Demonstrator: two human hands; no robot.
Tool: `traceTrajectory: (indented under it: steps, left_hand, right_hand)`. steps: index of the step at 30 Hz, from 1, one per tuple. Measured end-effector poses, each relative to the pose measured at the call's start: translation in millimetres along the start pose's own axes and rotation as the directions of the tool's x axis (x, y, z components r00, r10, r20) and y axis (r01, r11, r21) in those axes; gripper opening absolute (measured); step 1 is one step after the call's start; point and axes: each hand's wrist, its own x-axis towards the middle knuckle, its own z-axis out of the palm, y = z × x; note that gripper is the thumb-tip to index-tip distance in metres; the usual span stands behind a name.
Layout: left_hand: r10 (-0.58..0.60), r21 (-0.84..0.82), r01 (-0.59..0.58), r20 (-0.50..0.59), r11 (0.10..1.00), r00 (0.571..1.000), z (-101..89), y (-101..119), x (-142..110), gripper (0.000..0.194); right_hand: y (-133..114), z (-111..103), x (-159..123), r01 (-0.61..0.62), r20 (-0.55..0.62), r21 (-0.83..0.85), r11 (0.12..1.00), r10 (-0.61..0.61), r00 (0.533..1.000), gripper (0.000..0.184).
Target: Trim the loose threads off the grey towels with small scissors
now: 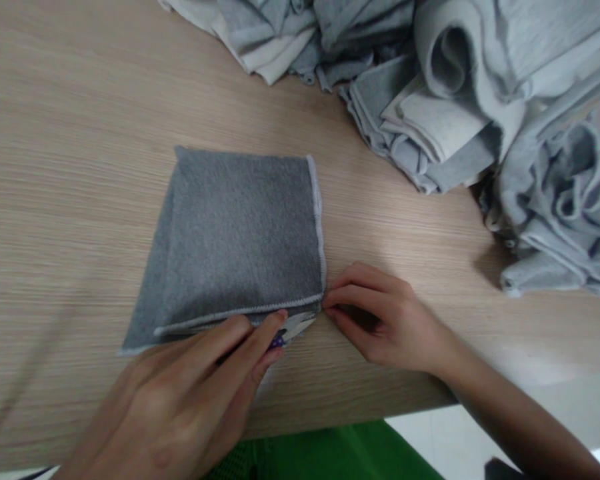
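Observation:
A folded dark grey fleece cloth (240, 233) lies flat on the wooden table (70, 167), with pale stitching along its right and near edges. My left hand (190, 393) rests at the cloth's near edge, fingers closed around small thread snips (293, 328) with a purple handle; their blades point at the cloth's near right corner. My right hand (380, 320) sits just right of that corner, thumb and fingertips pinched together at the corner's edge, perhaps on a thread too fine to see.
A heap of light grey and white cloths (470, 87) spreads over the table's far and right side. The table's near edge runs under my wrists, with green clothing (330, 457) below it and pale floor (430, 440) to the right.

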Motion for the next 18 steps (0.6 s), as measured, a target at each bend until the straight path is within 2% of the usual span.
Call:
traceTrajectory:
  steps: [3,5,13,18]
  left_hand:
    - [0.074,0.104,-0.076,0.017,0.992,0.997,-0.5,0.3,2.5,0.049]
    - [0.087,0.107,-0.088,0.014,0.99,0.996,-1.0,0.7,4.4,0.048]
    - [0.104,0.094,-0.105,0.013,0.99,0.994,0.6,-0.2,6.3,0.044]
    - [0.051,0.037,-0.052,0.028,0.998,0.998,-0.7,0.9,7.7,0.041]
  right_hand:
    - [0.3,0.2,-0.1,0.001,0.001,0.003,1.0,-0.001,1.0,0.014]
    - [0.2,0.1,-0.3,0.002,0.003,0.006,1.0,-0.002,1.0,0.014]
    - [-0.5,-1.4,-0.4,-0.001,0.001,0.001,1.0,0.001,1.0,0.014]
    - [-1.2,-1.5,0.1,-0.001,0.005,-0.005,1.0,0.001,1.0,0.014]
